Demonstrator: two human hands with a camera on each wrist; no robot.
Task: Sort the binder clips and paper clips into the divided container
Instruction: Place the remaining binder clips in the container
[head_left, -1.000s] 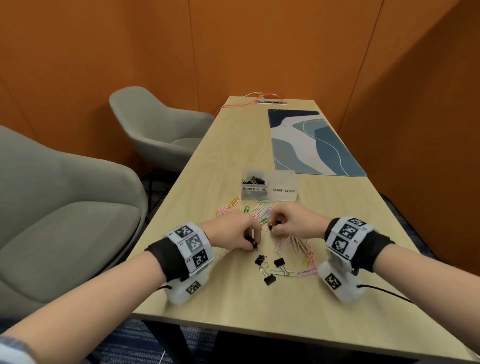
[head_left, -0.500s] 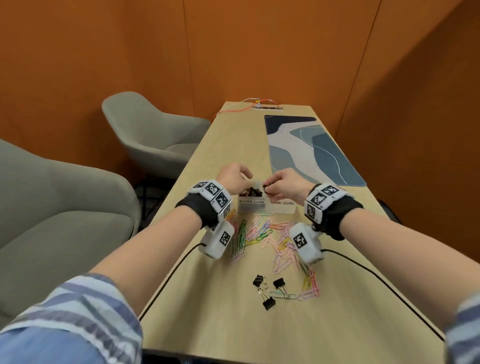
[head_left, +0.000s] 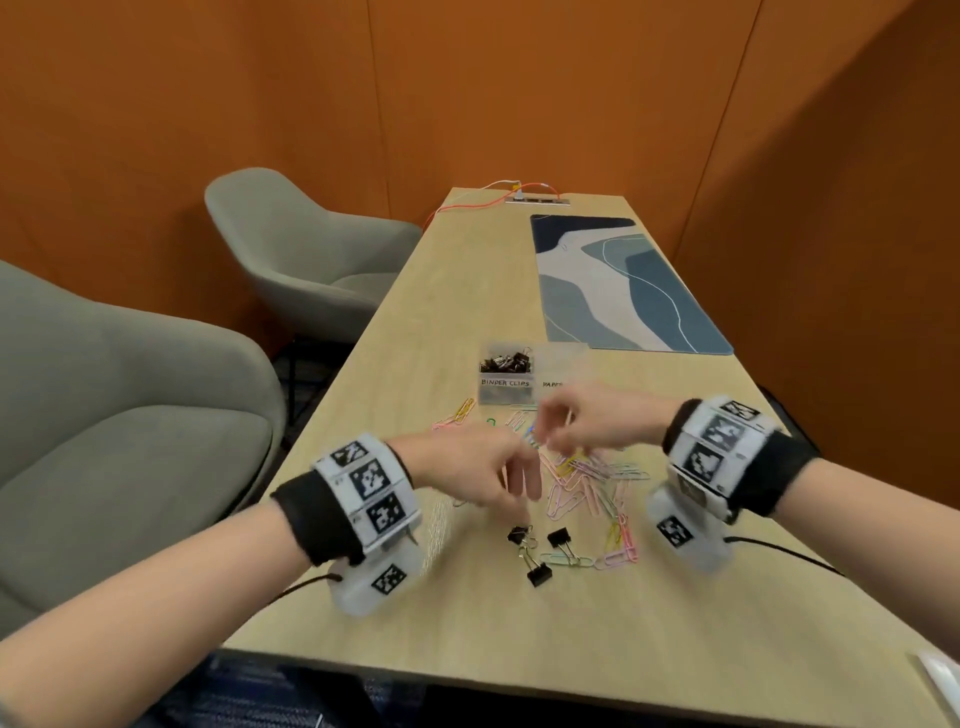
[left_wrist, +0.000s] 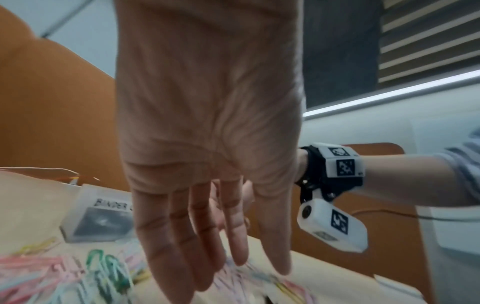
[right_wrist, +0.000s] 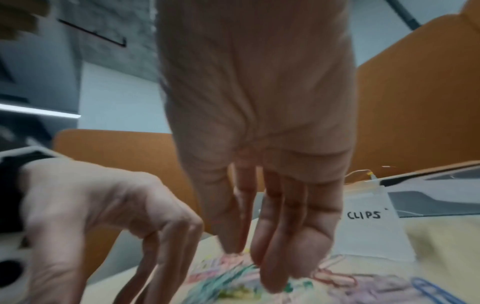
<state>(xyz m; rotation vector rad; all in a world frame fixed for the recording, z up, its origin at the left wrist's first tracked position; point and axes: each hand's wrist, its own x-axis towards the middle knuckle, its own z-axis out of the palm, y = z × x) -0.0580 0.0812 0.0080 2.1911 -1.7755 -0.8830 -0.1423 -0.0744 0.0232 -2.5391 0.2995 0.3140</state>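
The clear divided container (head_left: 506, 397) stands mid-table; its left compartment, labelled BINDER CLIPS, holds several black binder clips (head_left: 506, 362). Coloured paper clips (head_left: 582, 478) lie scattered in front of it. Three black binder clips (head_left: 538, 576) lie loose nearer to me. My left hand (head_left: 519, 488) hangs just above the loose binder clips, fingers (left_wrist: 182, 257) straight and empty. My right hand (head_left: 550, 436), blurred, hovers over the paper clips with fingers (right_wrist: 280, 257) straight down and nothing held. The container (left_wrist: 98, 218) also shows in the left wrist view, and its label side (right_wrist: 369, 226) in the right wrist view.
A blue patterned mat (head_left: 623, 286) lies on the far right of the wooden table (head_left: 467, 649). Orange cables (head_left: 483, 200) run to a socket strip at the far end. Two grey armchairs (head_left: 130, 415) stand on the left. Orange walls enclose the table.
Both hands have come back from the container's binder compartment to above the clip pile near me. The clips they pinched a second ago are gone from the fingers.
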